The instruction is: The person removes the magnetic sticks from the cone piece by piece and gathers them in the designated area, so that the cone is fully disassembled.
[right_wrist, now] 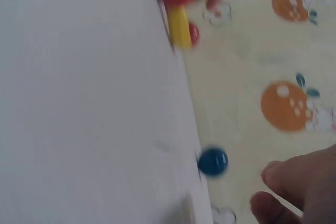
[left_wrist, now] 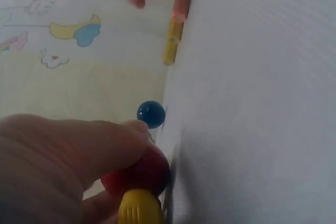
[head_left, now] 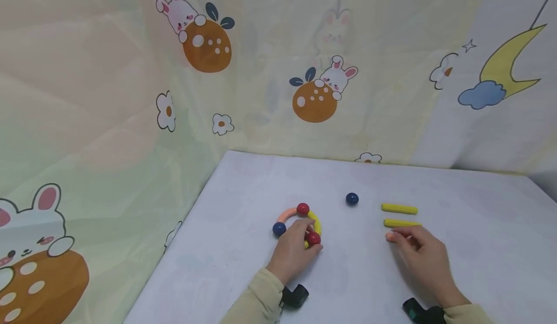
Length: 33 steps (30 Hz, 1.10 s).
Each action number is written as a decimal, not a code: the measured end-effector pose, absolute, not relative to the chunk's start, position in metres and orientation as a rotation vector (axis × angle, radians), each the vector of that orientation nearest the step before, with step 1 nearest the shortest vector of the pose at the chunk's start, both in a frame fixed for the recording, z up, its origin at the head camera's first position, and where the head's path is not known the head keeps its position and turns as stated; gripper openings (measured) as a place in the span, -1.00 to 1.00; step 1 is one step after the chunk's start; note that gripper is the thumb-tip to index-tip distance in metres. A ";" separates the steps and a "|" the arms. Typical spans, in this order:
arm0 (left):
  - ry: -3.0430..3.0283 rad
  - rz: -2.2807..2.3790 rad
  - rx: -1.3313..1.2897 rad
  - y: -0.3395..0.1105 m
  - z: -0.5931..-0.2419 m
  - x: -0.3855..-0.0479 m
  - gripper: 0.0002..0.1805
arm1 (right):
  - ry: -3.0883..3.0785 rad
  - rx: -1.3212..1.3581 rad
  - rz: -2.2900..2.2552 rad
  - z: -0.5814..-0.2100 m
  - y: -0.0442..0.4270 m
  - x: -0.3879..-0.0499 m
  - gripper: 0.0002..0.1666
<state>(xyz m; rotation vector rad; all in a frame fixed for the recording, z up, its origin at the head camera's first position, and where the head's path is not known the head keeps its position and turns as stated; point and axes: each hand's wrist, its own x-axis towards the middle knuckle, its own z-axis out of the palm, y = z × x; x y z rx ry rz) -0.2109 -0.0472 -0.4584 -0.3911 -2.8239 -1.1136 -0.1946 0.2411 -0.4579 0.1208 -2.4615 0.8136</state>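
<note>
My left hand (head_left: pixel 292 252) pinches a red ball (head_left: pixel 313 238) between thumb and fingers. That ball belongs to a partial ring on the table, with a curved yellow rod (head_left: pixel 317 223), a second red ball (head_left: pixel 302 209), a curved orange rod (head_left: pixel 286 213) and a blue ball (head_left: pixel 279 229). Another short yellow piece (left_wrist: pixel 139 208) joins the pinched ball. My right hand (head_left: pixel 424 258) hovers above the table with loosely bent fingers, nothing between them. Below it, apart from the fingers, lies an orange rod (left_wrist: pixel 182 1), mostly hidden in the head view.
A loose blue ball (head_left: pixel 352 198) sits beyond the hands, between them. Two straight yellow rods, one farther (head_left: pixel 399 209) and one nearer (head_left: pixel 401 223), lie side by side just past the right hand. A printed cloth (head_left: pixel 261 72) hangs behind the white table (head_left: pixel 217 246).
</note>
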 end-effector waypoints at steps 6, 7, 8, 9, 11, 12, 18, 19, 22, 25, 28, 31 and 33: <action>-2.824 -1.289 -0.488 -0.047 -0.459 -0.208 -0.27 | -2.687 0.456 1.010 -0.458 0.170 -0.192 -0.63; -2.814 -1.295 -0.511 -0.048 -0.459 -0.207 -0.25 | -2.726 0.476 1.030 -0.457 0.160 -0.192 -0.58; -2.807 -1.299 -0.538 -0.048 -0.459 -0.207 -0.23 | -2.765 0.493 1.043 -0.456 0.152 -0.193 -0.54; -2.800 -1.307 -0.564 -0.049 -0.459 -0.206 -0.22 | -2.796 0.508 1.049 -0.455 0.145 -0.194 -0.51; -2.774 -1.304 -0.624 -0.050 -0.458 -0.205 -0.21 | -2.848 0.518 1.041 -0.455 0.134 -0.197 -0.46; -2.758 -1.294 -0.658 -0.050 -0.458 -0.205 -0.22 | -2.862 0.514 1.030 -0.455 0.131 -0.198 -0.44; -2.648 -1.008 -0.715 -0.050 -0.457 -0.206 -0.34 | -2.844 0.407 0.970 -0.462 0.123 -0.202 -0.44; -2.631 -0.926 -0.699 -0.050 -0.456 -0.206 -0.39 | -2.836 0.396 0.962 -0.463 0.124 -0.202 -0.44; -2.608 -0.693 -0.635 -0.050 -0.456 -0.208 -0.59 | -2.814 0.383 0.941 -0.465 0.126 -0.201 -0.44; -2.630 -0.552 -0.603 -0.051 -0.457 -0.209 -0.75 | -2.803 0.372 0.922 -0.466 0.127 -0.200 -0.44; -2.641 -0.530 -0.608 -0.052 -0.460 -0.210 -0.81 | -2.793 0.369 0.915 -0.465 0.128 -0.199 -0.45; -2.633 -0.560 -0.627 -0.054 -0.461 -0.211 -0.81 | -2.789 0.382 0.908 -0.464 0.129 -0.199 -0.44; -2.648 -0.590 -0.623 -0.055 -0.460 -0.211 -0.82 | -2.789 0.386 0.897 -0.463 0.131 -0.199 -0.44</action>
